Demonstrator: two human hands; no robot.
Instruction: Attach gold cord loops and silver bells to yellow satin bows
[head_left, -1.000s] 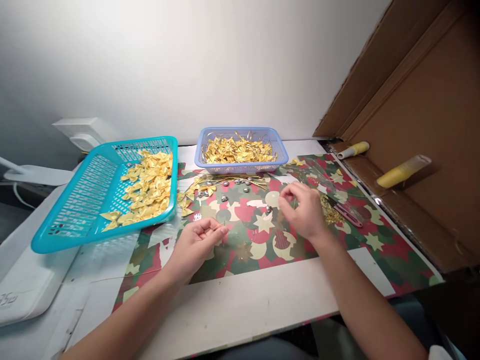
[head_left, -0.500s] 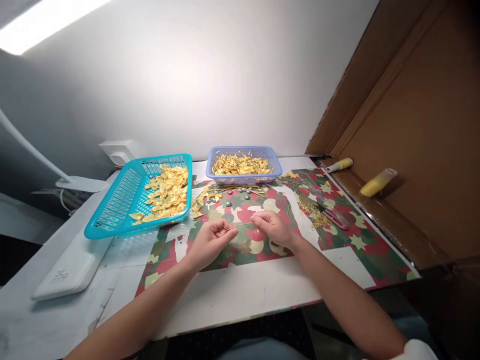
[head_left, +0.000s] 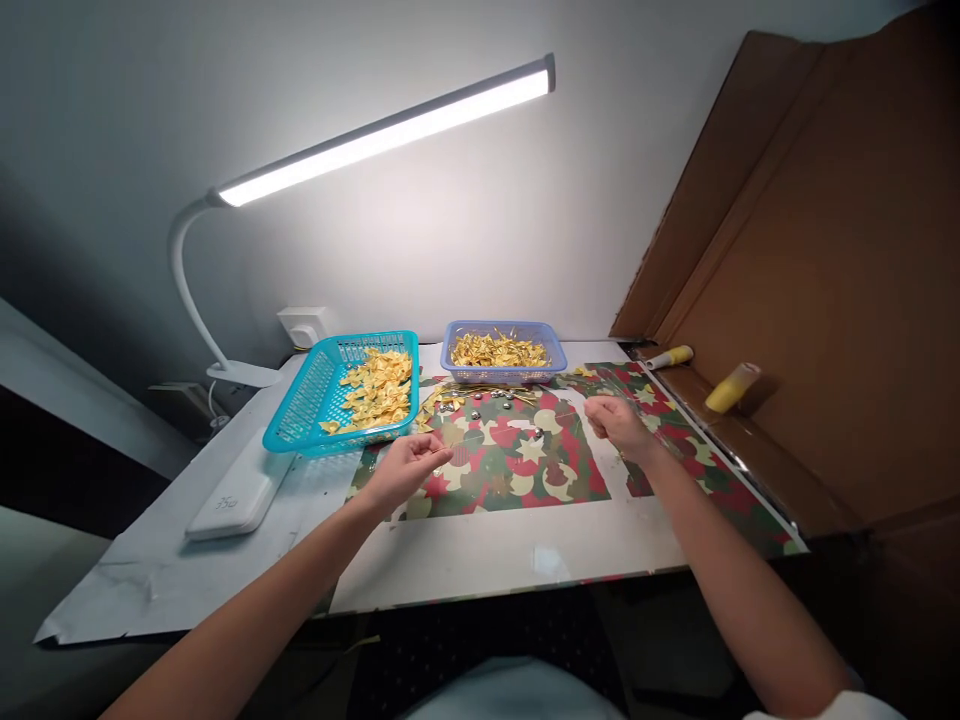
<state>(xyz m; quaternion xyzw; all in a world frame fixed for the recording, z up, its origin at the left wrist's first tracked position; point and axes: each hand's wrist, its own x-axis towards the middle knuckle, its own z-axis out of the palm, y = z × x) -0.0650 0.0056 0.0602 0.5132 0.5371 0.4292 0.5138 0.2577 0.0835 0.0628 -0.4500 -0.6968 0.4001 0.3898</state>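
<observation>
Pinched fingers of the left hand (head_left: 409, 465) hold a faint thread (head_left: 471, 439), its long axis running rightward toward the right hand (head_left: 619, 426), whose fingers curl closed, on what I cannot tell, while a bell (head_left: 538, 433) lies between, nearer the right.

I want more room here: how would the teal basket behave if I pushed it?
The teal basket is probably light for its size, its walls being thin and perforated. It may rock, as its near left corner overhangs the white device. The loose yellow bows, heaped toward its right, could slide.
</observation>
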